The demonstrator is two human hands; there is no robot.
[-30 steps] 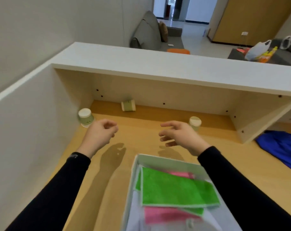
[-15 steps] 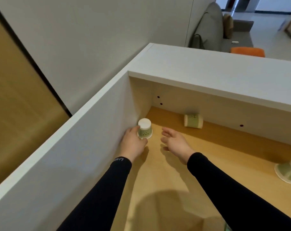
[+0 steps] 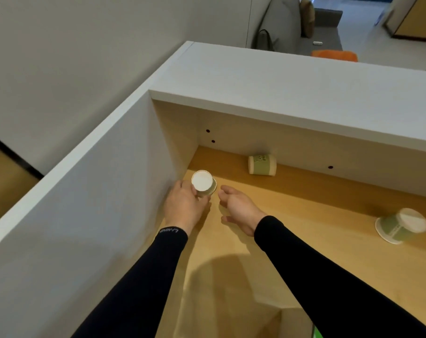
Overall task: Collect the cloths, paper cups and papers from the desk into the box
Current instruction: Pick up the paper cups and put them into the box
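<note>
1. A wooden tabletop [image 3: 304, 252] fills the lower view, walled by a white side panel [image 3: 90, 215] on the left and a white shelf [image 3: 304, 98] across the back.
2. The left hand [image 3: 184, 207] reaches into the back left corner, just beside the side panel. Its fingers curl around the side of a cup [image 3: 203, 182], which sits upside down with its white base facing up.
3. It is not clear whether this cup is lifted or resting on the tabletop.
4. The right hand [image 3: 238, 208] is just to the right of that cup, near it but not touching. It is open, fingers loosely spread and pointing toward the cup, and holds nothing.
5. A second cup [image 3: 261, 165] lies on its side under the shelf, against the back wall, beyond the right hand and apart from it.
6. A third cup [image 3: 402, 226] lies tilted on the tabletop at the far right, well apart from both hands.
7. Both arms wear black sleeves [image 3: 316, 276].
8. A sliver of green [image 3: 317, 334] shows at the bottom edge; too little is visible to say what it is.
</note>
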